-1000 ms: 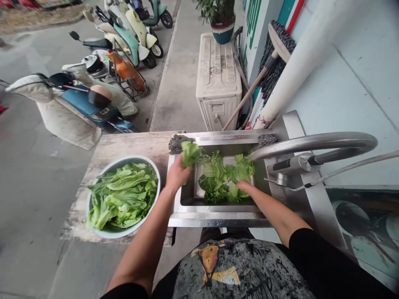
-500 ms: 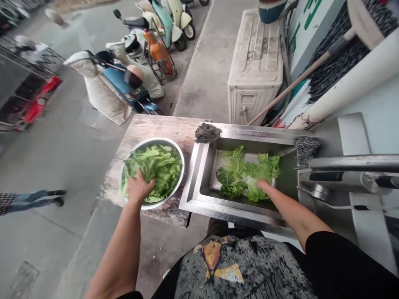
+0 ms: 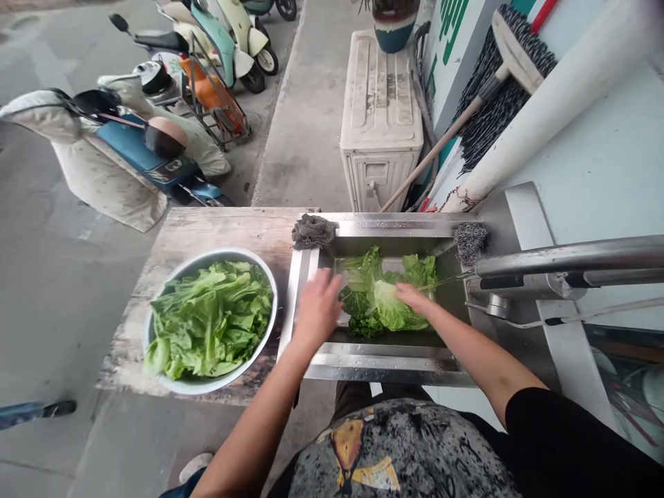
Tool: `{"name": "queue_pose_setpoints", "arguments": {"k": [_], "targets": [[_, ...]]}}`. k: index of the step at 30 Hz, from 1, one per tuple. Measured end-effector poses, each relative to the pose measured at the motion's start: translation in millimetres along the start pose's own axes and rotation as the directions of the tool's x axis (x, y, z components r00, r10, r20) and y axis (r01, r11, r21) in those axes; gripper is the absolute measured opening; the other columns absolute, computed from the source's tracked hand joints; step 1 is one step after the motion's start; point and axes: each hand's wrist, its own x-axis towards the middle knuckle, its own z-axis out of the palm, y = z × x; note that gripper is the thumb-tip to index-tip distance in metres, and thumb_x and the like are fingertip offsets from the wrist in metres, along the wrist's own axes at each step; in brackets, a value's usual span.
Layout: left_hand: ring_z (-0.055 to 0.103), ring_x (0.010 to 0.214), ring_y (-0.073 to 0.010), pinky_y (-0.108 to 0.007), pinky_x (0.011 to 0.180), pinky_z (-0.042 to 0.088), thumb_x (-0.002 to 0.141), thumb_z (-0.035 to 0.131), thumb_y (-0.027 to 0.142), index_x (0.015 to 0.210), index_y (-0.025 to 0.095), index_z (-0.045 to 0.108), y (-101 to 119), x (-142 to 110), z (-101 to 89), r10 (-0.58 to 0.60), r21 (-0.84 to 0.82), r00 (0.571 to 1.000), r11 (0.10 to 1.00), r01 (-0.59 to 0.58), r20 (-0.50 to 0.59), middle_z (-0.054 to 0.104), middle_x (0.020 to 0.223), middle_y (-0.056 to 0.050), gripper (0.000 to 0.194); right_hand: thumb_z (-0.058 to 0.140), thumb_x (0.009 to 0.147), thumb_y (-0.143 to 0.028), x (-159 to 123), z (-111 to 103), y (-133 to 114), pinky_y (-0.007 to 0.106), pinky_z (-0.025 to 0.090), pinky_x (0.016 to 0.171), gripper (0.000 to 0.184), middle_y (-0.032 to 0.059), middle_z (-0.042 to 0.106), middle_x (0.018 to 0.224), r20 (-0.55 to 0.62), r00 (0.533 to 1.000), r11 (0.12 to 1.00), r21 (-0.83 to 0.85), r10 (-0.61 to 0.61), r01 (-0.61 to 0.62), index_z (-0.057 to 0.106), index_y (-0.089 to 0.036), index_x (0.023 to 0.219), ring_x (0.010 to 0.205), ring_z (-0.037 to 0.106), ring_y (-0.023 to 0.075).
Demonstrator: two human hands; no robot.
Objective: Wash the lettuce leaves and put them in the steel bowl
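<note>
My right hand [image 3: 413, 297] is closed on the pale end of a lettuce leaf [image 3: 389, 304] in the steel sink [image 3: 373, 356]. Other green leaves [image 3: 369, 263] lie around it on the sink floor. Over the sink's left rim is my left hand [image 3: 319, 308], blurred by motion, fingers stretched forward and nothing visible in them. To its left, a round metal bowl [image 3: 207, 389] heaped with leafy greens [image 3: 212, 318] stands on a worn wooden board [image 3: 140, 297].
A dark rag [image 3: 314, 230] sits on the sink's back left corner, a wire scrubber [image 3: 470, 242] at the back right. The faucet [image 3: 560, 259] reaches in from the right. Beyond are an outdoor air-conditioner unit [image 3: 381, 104], a mop [image 3: 472, 104] and parked scooters [image 3: 223, 48].
My left hand has left the greens in the bowl and moved right to the sink's left rim. My right hand stays at the lettuce in the sink. The view has shifted right.
</note>
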Motion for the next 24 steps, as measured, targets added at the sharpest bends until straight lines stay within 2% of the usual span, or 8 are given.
{"name": "queue_pose_setpoints", "arguments": {"k": [3, 7, 9, 11, 13, 16, 20, 24], "targets": [[0.042, 0.163, -0.0374, -0.060, 0.135, 0.032, 0.087, 0.084, 0.015, 0.151, 0.024, 0.067, 39, 47, 57.0, 0.052, -0.148, 0.928, 0.989, 0.004, 0.368, 0.055, 0.167, -0.017, 0.066, 0.064, 0.073, -0.016, -7, 7, -12, 0.029, 0.055, 0.088, 0.024, 0.0035, 0.076, 0.091, 0.261, 0.941, 0.968, -0.074, -0.214, 0.241, 0.078, -0.016, 0.092, 0.089, 0.068, 0.0207], [0.078, 0.107, -0.0353, -0.045, 0.102, 0.059, 0.083, 0.079, 0.006, 0.088, 0.015, 0.079, 36, 73, 87.6, -0.037, -0.188, 0.749, 0.959, 0.214, 0.662, 0.078, 0.088, -0.015, 0.010, 0.069, 0.077, -0.021, -6, 17, -19, 0.028, 0.055, 0.089, 0.021, 0.0035, 0.078, 0.093, 0.455, 0.826, 0.918, -0.047, -0.332, 0.395, 0.081, -0.016, 0.092, 0.091, 0.069, 0.0205], [0.077, 0.090, -0.0295, -0.036, 0.092, 0.059, 0.084, 0.070, 0.000, 0.066, 0.019, 0.067, 19, 68, 90.1, -0.104, -0.188, 0.743, 0.936, 0.299, 0.661, 0.064, 0.060, -0.007, 0.026, 0.073, 0.084, -0.029, 3, 23, -21, 0.030, 0.057, 0.091, 0.021, 0.0071, 0.080, 0.104, 0.372, 0.893, 0.964, 0.024, -0.253, 0.263, 0.081, -0.016, 0.098, 0.101, 0.073, 0.0233], [0.074, 0.079, -0.0257, -0.032, 0.085, 0.055, 0.084, 0.064, -0.003, 0.061, 0.021, 0.058, 2, 56, 89.9, -0.207, -0.202, 0.747, 0.887, 0.416, 0.631, 0.054, 0.052, -0.004, 0.033, 0.075, 0.091, -0.034, 19, 33, -23, 0.032, 0.059, 0.095, 0.028, 0.0123, 0.078, 0.122, 0.148, 0.987, 0.995, 0.083, -0.058, 0.047, 0.079, -0.016, 0.112, 0.116, 0.074, 0.0264], [0.069, 0.066, -0.0222, -0.029, 0.075, 0.052, 0.084, 0.060, -0.003, 0.065, 0.021, 0.054, -12, 41, 89.0, -0.318, -0.229, 0.734, 0.811, 0.539, 0.600, 0.055, 0.054, -0.003, 0.032, 0.077, 0.093, -0.032, 39, 48, -27, 0.034, 0.058, 0.102, 0.040, 0.0188, 0.073, 0.137, -0.062, 0.990, 0.987, 0.100, 0.130, -0.123, 0.074, -0.013, 0.128, 0.128, 0.071, 0.0297], [0.066, 0.057, -0.0194, -0.027, 0.061, 0.047, 0.090, 0.057, 0.000, 0.079, 0.021, 0.052, -20, 19, 85.7, -0.439, -0.355, 0.672, 0.607, 0.711, 0.596, 0.065, 0.066, -0.004, 0.024, 0.088, 0.088, -0.032, 66, 81, -37, 0.042, 0.052, 0.116, 0.071, 0.0300, 0.060, 0.152, -0.175, 0.959, 0.975, 0.064, 0.222, -0.214, 0.062, -0.006, 0.148, 0.145, 0.060, 0.0375], [0.075, 0.069, -0.0218, -0.026, 0.058, 0.053, 0.098, 0.051, 0.006, 0.109, 0.018, 0.057, -13, 3, 74.9, -0.467, -0.569, 0.568, 0.158, 0.807, 0.677, 0.075, 0.089, -0.009, 0.017, 0.102, 0.071, -0.035, 85, 135, -55, 0.056, 0.034, 0.130, 0.120, 0.0364, 0.031, 0.170, -0.276, 0.914, 0.953, 0.041, 0.298, -0.299, 0.038, -0.004, 0.169, 0.161, 0.033, 0.0482], [0.076, 0.082, -0.0201, -0.028, 0.065, 0.061, 0.099, 0.051, 0.005, 0.119, 0.017, 0.058, -6, 1, 67.5, -0.464, -0.629, 0.512, -0.134, 0.766, 0.723, 0.077, 0.109, -0.013, 0.024, 0.094, 0.075, -0.020, 85, 155, -63, 0.058, 0.042, 0.124, 0.105, 0.0322, 0.035, 0.166, -0.324, 0.866, 0.924, 0.141, 0.382, -0.355, 0.041, -0.011, 0.165, 0.151, 0.042, 0.0433]]}}
